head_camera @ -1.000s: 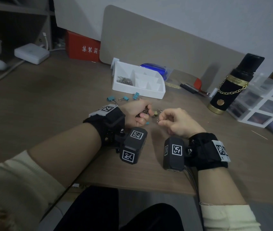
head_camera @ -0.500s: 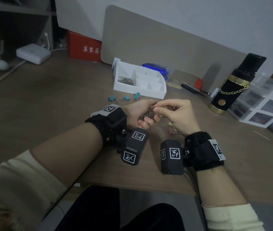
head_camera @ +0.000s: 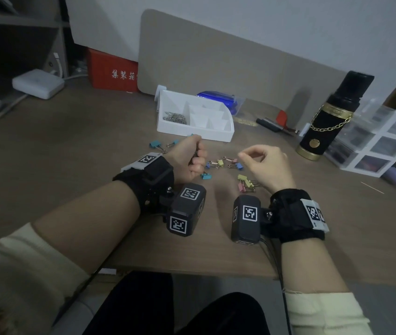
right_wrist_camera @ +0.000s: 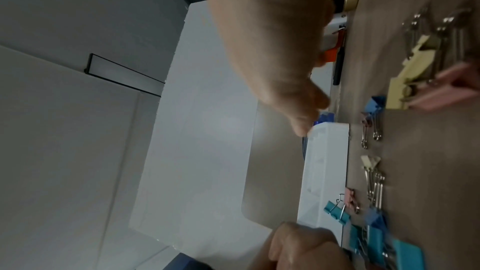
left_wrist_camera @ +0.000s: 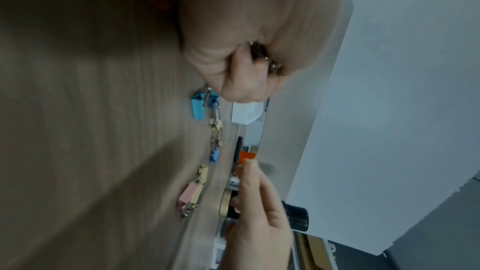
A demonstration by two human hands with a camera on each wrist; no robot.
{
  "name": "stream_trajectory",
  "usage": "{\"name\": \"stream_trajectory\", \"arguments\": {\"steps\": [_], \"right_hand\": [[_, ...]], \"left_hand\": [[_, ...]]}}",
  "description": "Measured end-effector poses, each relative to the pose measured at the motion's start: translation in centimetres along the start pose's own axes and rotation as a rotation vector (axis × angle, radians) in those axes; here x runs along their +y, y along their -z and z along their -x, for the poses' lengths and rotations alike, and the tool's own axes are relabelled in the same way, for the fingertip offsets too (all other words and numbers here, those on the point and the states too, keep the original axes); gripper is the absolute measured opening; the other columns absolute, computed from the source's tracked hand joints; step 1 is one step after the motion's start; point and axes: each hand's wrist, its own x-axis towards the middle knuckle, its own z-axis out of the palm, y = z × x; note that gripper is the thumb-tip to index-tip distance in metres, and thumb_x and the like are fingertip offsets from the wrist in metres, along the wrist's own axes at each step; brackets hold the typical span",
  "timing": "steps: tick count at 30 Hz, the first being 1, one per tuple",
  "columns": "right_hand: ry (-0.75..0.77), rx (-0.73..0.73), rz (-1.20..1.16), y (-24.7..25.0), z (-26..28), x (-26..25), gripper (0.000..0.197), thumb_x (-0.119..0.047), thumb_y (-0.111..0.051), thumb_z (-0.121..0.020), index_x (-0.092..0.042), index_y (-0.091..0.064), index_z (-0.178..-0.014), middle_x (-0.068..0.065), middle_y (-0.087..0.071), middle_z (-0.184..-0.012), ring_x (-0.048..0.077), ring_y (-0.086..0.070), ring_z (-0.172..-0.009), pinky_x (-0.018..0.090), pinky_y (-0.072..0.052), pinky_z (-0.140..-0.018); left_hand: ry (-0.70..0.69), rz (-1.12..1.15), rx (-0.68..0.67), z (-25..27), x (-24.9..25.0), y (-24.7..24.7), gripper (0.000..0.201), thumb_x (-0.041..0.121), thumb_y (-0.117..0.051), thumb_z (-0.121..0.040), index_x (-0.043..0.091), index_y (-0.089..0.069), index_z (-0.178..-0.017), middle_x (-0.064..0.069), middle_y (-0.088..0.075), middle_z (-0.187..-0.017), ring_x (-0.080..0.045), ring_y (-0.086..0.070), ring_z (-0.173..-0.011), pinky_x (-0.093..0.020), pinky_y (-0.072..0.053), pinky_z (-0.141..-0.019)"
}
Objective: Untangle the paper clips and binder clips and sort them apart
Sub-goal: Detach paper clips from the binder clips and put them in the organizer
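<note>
The left hand (head_camera: 188, 157) is fisted round a tangle of silver metal paper clips (left_wrist_camera: 265, 56), the right hand (head_camera: 268, 165) hovers loosely curled, holding nothing, above small coloured binder clips (head_camera: 246, 182) scattered on the brown wooden surface (head_camera: 71, 146)

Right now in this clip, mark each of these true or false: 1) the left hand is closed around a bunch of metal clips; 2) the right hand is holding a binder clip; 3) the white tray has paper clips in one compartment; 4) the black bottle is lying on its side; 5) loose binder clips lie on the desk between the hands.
1) True: the left hand grips a bunch of metal clips.
2) False: no binder clip is in the right hand.
3) True: paper clips sit in the white tray's left compartment.
4) False: the black bottle stands upright.
5) True: binder clips lie on the desk.
</note>
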Motion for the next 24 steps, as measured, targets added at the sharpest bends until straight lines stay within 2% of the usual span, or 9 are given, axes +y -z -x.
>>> {"name": "stream_trajectory", "arguments": {"steps": [2,4,5,7,12,15,18,21,24], "right_hand": [[-0.112,-0.169,0.075,-0.1,0.0,0.4,0.032,-0.044,-0.069,-0.081,-0.019,-0.069,-0.099,-0.004,-0.066,-0.102,0.011,-0.058,-0.099,0.023,-0.039,-0.082],[-0.201,-0.399,0.172,0.0,0.1,0.5,0.056,-0.052,-0.072,-0.075,-0.02,-0.06,-0.119,-0.002,-0.055,-0.122,0.017,-0.053,-0.114,0.028,-0.041,-0.09],[-0.222,-0.491,0.205,0.0,0.1,0.6,0.064,-0.052,-0.074,-0.073,-0.02,-0.056,-0.125,0.0,-0.049,-0.128,0.018,-0.051,-0.116,0.031,-0.041,-0.094],[-0.22,-0.562,0.193,0.0,0.1,0.7,0.062,-0.043,-0.077,-0.073,-0.021,-0.055,-0.127,0.0,-0.049,-0.128,0.017,-0.05,-0.113,0.032,-0.04,-0.097],[-0.102,-0.455,0.109,-0.7,0.0,0.5,0.013,-0.016,-0.07,-0.083,-0.02,-0.066,-0.095,-0.004,-0.062,-0.082,0.009,-0.055,-0.065,0.024,-0.045,-0.071],[-0.077,-0.408,0.002,-1.3,0.1,0.2,0.002,-0.009,-0.067,-0.085,-0.01,-0.067,-0.085,-0.003,-0.061,-0.062,0.009,-0.053,-0.05,0.018,-0.046,-0.053],[-0.065,-0.329,-0.238,-2.0,0.1,-0.2,0.003,-0.003,-0.063,-0.088,-0.005,-0.066,-0.088,0.003,-0.061,-0.07,0.013,-0.056,-0.054,0.025,-0.052,-0.055],[0.023,-0.235,-0.262,-2.3,-0.4,-0.2,0.016,0.0,-0.056,-0.091,-0.012,-0.066,-0.092,0.002,-0.061,-0.085,0.015,-0.061,-0.075,0.022,-0.055,-0.066],[0.043,-0.144,-0.223,-1.9,-0.8,0.1,0.022,0.0,-0.053,-0.09,-0.018,-0.065,-0.086,-0.003,-0.061,-0.085,0.019,-0.061,-0.085,0.028,-0.054,-0.073]], "left_hand": [[-0.003,0.032,0.006,-0.1,0.0,0.2,0.032,0.032,-0.031,-0.1,0.024,-0.035,-0.069,0.009,-0.031,-0.04,-0.003,-0.021,-0.026,-0.014,-0.011,-0.024],[0.001,0.039,0.006,-0.2,0.0,0.2,0.035,0.034,-0.03,-0.101,0.024,-0.035,-0.067,0.01,-0.03,-0.04,-0.003,-0.021,-0.026,-0.014,-0.01,-0.025],[0.002,0.038,0.009,-0.1,0.0,0.2,0.035,0.034,-0.03,-0.101,0.024,-0.035,-0.068,0.01,-0.03,-0.04,-0.003,-0.021,-0.026,-0.014,-0.011,-0.025],[0.003,0.03,0.019,-0.1,-0.1,0.1,0.031,0.032,-0.031,-0.1,0.024,-0.037,-0.07,0.009,-0.031,-0.041,-0.003,-0.022,-0.027,-0.014,-0.011,-0.025],[0.004,0.004,0.038,0.1,-0.1,0.1,0.028,0.027,-0.031,-0.099,0.023,-0.037,-0.072,0.009,-0.032,-0.041,-0.004,-0.022,-0.028,-0.013,-0.012,-0.026],[0.002,0.0,0.039,0.1,-0.2,0.0,0.028,0.027,-0.032,-0.099,0.022,-0.038,-0.072,0.008,-0.032,-0.042,-0.004,-0.023,-0.028,-0.014,-0.013,-0.025],[0.008,0.006,0.029,0.2,-0.1,0.0,0.029,0.028,-0.032,-0.099,0.022,-0.038,-0.071,0.008,-0.033,-0.041,-0.004,-0.023,-0.028,-0.014,-0.013,-0.025],[0.012,0.017,0.034,0.2,-0.1,0.1,0.031,0.029,-0.032,-0.1,0.022,-0.039,-0.07,0.008,-0.034,-0.041,-0.004,-0.024,-0.028,-0.013,-0.014,-0.025],[0.029,0.025,0.025,0.0,-0.2,0.2,0.035,0.033,-0.032,-0.101,0.021,-0.039,-0.068,0.008,-0.033,-0.043,-0.004,-0.024,-0.028,-0.013,-0.014,-0.025]]}}
